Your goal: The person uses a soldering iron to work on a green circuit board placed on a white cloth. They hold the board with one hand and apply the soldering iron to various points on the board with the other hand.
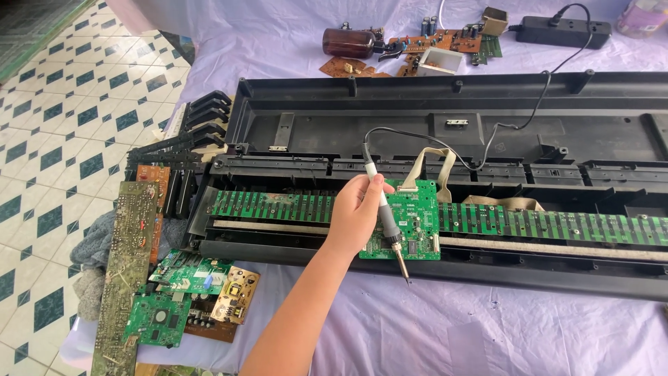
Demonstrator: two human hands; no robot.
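Bare purple cloth (431, 327) lies open; keyboard casing (445, 132) blocks beyond.

A small white rectangular label (456, 122) sits on the black keyboard casing (390, 104), mid-back wall; no packages, signs or screens.

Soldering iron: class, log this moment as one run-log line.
hand: grips soldering iron | tip: past green board, over cloth | other hand: unseen
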